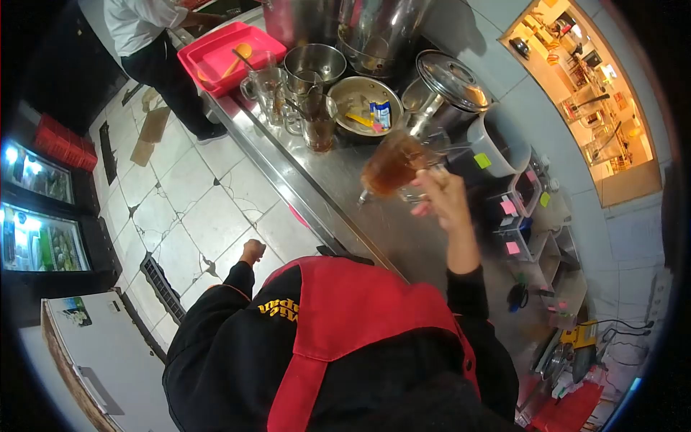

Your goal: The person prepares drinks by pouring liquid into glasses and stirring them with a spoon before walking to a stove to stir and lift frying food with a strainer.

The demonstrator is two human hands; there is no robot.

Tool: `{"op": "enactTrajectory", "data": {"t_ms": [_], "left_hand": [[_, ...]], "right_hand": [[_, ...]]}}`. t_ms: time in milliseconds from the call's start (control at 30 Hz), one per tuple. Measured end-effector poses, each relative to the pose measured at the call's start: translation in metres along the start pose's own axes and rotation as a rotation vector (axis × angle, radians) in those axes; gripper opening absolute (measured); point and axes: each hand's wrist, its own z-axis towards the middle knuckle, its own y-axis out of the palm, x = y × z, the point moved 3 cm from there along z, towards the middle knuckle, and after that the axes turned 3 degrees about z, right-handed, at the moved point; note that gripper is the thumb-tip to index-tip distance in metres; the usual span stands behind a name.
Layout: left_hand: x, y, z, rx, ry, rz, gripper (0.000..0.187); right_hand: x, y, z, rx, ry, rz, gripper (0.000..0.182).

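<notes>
My right hand point(443, 198) is raised over the steel counter point(338, 187) and grips the handle of a glass mug point(392, 165) of brown tea, tilted toward the left. My left hand point(252, 251) hangs at my side over the tiled floor, closed in a loose fist with nothing in it. I wear a black top with a red apron. Beyond the mug stand several glass mugs point(288, 97), one with dark tea in it point(320, 126).
A metal bowl point(363, 101) with small items, a steel pot point(314, 63), a lidded pot point(446, 83), a white jug point(500, 140) and a red tray point(219, 54) sit on the counter. Another person in a white top point(144, 36) stands at the far end. Display fridges point(39, 216) line the left.
</notes>
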Motion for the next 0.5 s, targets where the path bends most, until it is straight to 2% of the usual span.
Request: {"op": "enactTrajectory", "data": {"t_ms": [133,200,300,367,500], "left_hand": [[-0.026,0.003,0.004,-0.013,-0.051,-0.131,0.039],[-0.033,0.007,0.008,-0.034,-0.091,-0.164,0.035],[-0.034,0.014,0.011,-0.068,-0.104,-0.18,0.033],[-0.034,0.021,0.014,-0.051,0.273,0.039,0.032],[-0.028,0.034,0.023,-0.103,0.272,0.0,0.025]], "right_hand": [[0.024,0.051,0.024,-0.035,0.022,-0.05,0.038],[0.042,0.064,0.039,-0.048,0.056,-0.16,0.033],[0.064,0.076,0.053,-0.042,-0.045,-0.183,0.039],[0.072,0.081,0.06,0.01,-0.071,-0.231,0.039],[0.075,0.085,0.068,0.117,-0.155,-0.244,0.036]]}}
